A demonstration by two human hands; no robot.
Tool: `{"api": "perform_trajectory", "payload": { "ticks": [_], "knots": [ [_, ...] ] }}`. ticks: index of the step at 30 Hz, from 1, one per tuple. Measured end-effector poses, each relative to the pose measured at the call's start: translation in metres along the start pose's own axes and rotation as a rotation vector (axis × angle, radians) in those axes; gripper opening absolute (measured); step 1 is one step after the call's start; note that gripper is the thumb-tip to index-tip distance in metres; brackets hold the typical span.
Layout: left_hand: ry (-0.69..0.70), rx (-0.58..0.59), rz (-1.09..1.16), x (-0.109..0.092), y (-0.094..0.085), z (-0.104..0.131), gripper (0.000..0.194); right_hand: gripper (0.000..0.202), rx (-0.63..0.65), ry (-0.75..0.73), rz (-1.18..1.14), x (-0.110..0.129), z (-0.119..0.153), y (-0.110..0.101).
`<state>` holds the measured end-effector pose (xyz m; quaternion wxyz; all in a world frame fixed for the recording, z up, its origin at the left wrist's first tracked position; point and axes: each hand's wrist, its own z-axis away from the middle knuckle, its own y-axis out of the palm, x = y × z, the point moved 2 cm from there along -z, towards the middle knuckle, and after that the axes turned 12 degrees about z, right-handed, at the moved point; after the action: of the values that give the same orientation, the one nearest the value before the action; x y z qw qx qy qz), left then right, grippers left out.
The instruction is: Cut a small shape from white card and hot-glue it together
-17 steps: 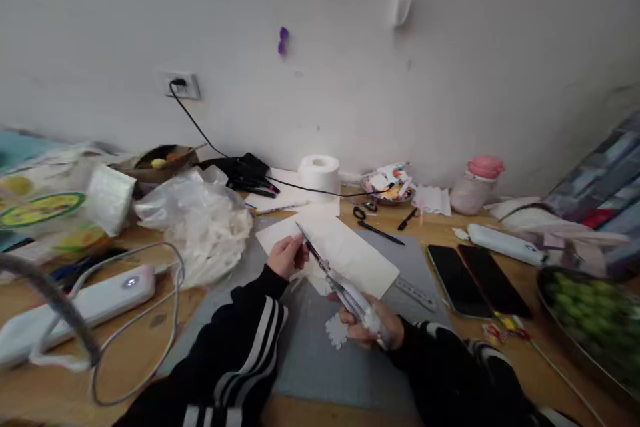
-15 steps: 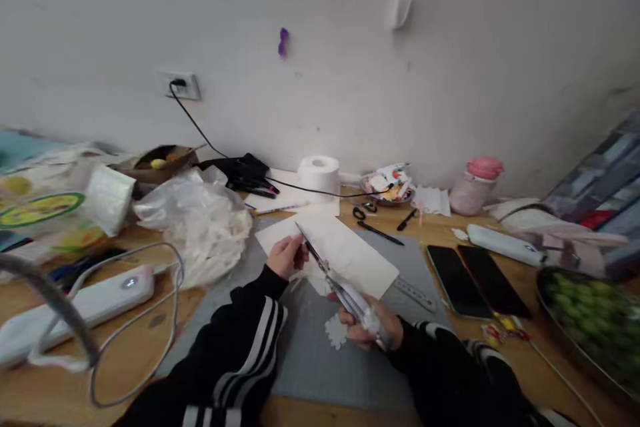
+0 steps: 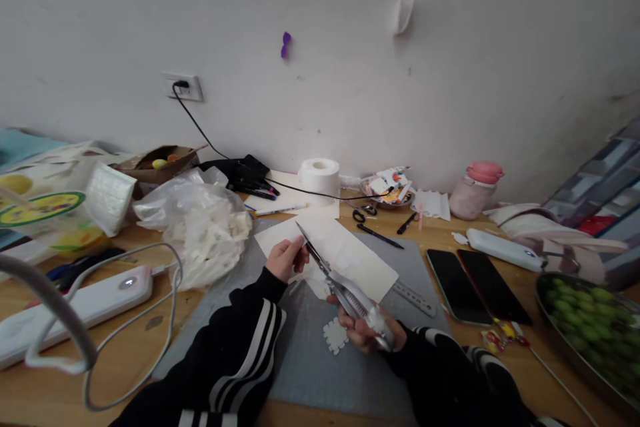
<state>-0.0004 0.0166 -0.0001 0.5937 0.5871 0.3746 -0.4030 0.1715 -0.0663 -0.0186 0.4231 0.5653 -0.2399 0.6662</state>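
Wooden counter [image 3: 137, 347] and grey mat [image 3: 320, 380] lie beneath me. My right grip [image 3: 367, 333] is wrapped round the scissors [image 3: 326, 270] at the handles, which aims the blades away from me. My left grip [image 3: 287, 260] is gathered just beside the blades, perhaps to steady something thin; whether anything is pinched there, I can't tell. Below lies a white sheet [image 3: 373, 263]; nearer me, a notched white piece [image 3: 335, 335] rests flat. Two phones [image 3: 459, 285] lie off the mat, presumably leaving elbow room.
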Motion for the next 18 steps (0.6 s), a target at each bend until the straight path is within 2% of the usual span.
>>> {"api": "perform_trajectory", "payload": {
  "ticks": [4, 10, 18],
  "knots": [
    [0.005, 0.004, -0.007, -0.0001, 0.0007, 0.0000, 0.039, 0.049, 0.112, -0.001, -0.100, -0.0015, -0.0004, 0.0022],
    [0.007, 0.007, -0.005, 0.0001, 0.0009, -0.0004, 0.039, 0.044, 0.058, 0.018, -0.022, -0.0003, -0.0006, -0.0003],
    [0.003, 0.010, 0.005, -0.0008, 0.0006, 0.0004, 0.040, 0.045, 0.053, 0.052, 0.002, -0.0011, -0.0008, 0.0001]
  ]
}}
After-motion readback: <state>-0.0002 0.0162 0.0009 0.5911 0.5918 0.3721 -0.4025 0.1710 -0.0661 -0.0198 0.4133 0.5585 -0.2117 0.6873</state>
